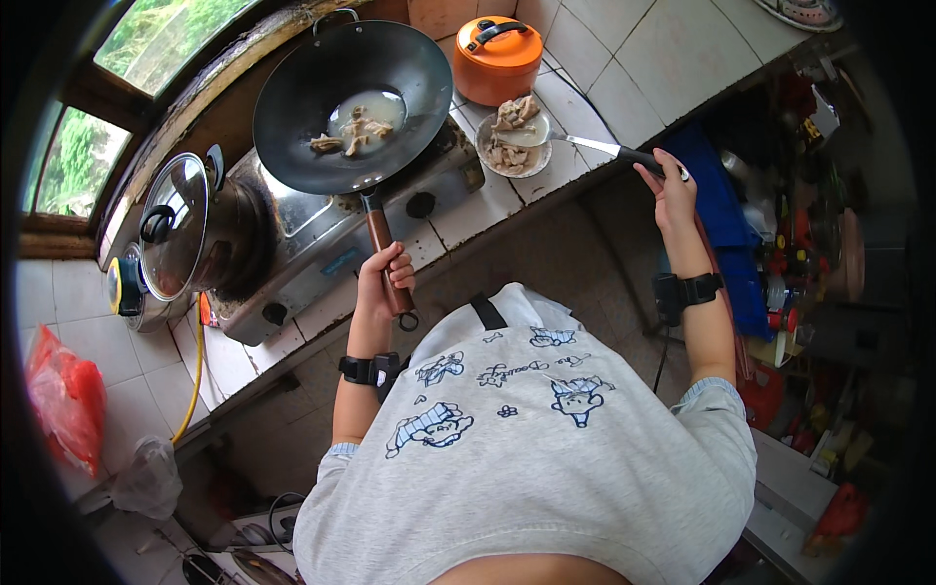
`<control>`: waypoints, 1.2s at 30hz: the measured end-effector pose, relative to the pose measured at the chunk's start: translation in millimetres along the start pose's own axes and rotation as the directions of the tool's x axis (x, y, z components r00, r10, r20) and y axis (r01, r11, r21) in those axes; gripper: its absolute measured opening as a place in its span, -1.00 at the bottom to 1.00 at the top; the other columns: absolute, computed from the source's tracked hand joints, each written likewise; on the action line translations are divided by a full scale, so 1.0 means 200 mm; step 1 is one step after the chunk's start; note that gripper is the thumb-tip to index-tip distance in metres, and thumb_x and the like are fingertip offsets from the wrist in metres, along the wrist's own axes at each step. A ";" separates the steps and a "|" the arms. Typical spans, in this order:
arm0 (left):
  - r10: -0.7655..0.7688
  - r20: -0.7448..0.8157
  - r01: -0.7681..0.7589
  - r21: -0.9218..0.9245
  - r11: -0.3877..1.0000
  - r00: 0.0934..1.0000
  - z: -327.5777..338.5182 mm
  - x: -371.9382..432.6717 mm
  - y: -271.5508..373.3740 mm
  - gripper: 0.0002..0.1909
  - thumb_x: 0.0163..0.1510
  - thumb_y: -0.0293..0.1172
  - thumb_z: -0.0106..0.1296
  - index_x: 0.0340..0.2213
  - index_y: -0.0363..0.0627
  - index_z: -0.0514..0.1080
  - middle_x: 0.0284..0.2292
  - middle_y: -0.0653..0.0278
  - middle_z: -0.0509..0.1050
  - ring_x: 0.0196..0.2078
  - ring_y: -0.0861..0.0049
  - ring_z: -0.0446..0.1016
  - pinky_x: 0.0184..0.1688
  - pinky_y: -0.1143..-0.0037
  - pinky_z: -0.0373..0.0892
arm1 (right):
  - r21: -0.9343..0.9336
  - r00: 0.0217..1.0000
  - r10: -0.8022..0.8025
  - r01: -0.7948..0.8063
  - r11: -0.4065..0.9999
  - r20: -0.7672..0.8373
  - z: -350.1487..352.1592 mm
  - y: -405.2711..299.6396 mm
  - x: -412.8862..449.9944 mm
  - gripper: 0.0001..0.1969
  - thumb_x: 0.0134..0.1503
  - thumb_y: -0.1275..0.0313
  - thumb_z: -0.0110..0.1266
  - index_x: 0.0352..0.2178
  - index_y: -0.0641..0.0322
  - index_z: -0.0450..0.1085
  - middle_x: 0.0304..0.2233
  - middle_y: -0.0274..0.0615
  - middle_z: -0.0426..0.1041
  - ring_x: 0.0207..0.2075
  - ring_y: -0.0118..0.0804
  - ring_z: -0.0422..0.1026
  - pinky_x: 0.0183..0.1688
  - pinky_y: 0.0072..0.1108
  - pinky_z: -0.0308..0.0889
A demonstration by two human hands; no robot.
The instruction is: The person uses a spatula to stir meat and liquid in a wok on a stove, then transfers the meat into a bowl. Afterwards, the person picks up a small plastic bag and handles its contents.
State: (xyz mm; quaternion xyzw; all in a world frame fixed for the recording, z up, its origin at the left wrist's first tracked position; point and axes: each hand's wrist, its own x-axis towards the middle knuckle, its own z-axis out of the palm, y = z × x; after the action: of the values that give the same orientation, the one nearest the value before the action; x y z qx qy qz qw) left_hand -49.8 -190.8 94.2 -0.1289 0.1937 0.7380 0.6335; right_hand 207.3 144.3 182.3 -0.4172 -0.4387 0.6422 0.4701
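Observation:
My left hand (385, 278) is closed round the brown wooden handle of a dark wok (292, 110) over the gas stove. Cloudy liquid and several pieces of cooked meat (356, 131) lie in the wok's bottom. In my right hand (671, 186) is the black handle of a metal ladle (585, 143). The ladle's bowl, with meat and some liquid in it, is over a small bowl (521, 174) that also holds meat pieces. Whether ladle and bowl touch, I cannot tell. Just behind the small bowl stands an orange lidded pot (497, 69).
A pot with a glass lid (175, 227) occupies the left end of the gas stove (329, 270). A yellow hose (197, 373) runs down beside it. Red (66, 402) and clear plastic bags lie at far left. A blue crate (731, 241) with bottles nearby is at right.

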 end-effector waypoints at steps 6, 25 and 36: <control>0.008 0.000 -0.008 0.010 1.000 1.000 0.03 0.00 0.00 -0.90 -0.02 -0.40 -0.13 -0.53 -0.13 0.23 -0.73 0.49 0.15 -0.75 0.79 0.10 -0.74 0.76 0.09 | -0.057 1.000 -0.007 0.006 0.998 -0.020 -0.02 0.15 0.01 -0.84 -0.09 0.55 0.00 -0.44 0.47 0.30 -0.46 -0.16 0.34 -0.44 -0.35 0.38 -0.38 -0.58 0.43; 0.065 -0.034 -0.063 0.051 0.997 0.997 0.07 -0.02 -0.01 -0.92 -0.01 -0.43 -0.14 -0.49 -0.15 0.22 -0.72 0.49 0.13 -0.74 0.81 0.09 -0.75 0.77 0.08 | -0.509 0.734 -0.429 0.677 0.532 0.526 0.09 -0.02 -0.12 -0.86 -0.11 0.48 0.05 -0.47 0.35 0.37 -0.56 -0.24 0.41 -0.48 -0.55 0.37 -0.40 -0.73 0.25; 0.081 -0.072 -0.075 0.091 0.993 0.994 0.05 -0.03 0.00 -0.89 -0.05 -0.45 -0.10 -0.52 -0.11 0.18 -0.70 0.48 0.13 -0.73 0.81 0.09 -0.75 0.78 0.07 | 0.043 0.984 -0.026 0.035 0.998 -0.179 -0.16 0.09 0.04 -0.84 -0.13 0.55 0.00 -0.49 0.49 0.27 -0.48 -0.09 0.35 -0.50 -0.27 0.40 -0.43 -0.59 0.44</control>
State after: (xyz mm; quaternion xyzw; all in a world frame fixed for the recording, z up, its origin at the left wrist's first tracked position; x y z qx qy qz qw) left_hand -47.9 -191.9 106.6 -0.1209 0.2547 0.7475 0.6014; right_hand 231.8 154.2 155.3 -0.4552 -0.3863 0.6051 0.5268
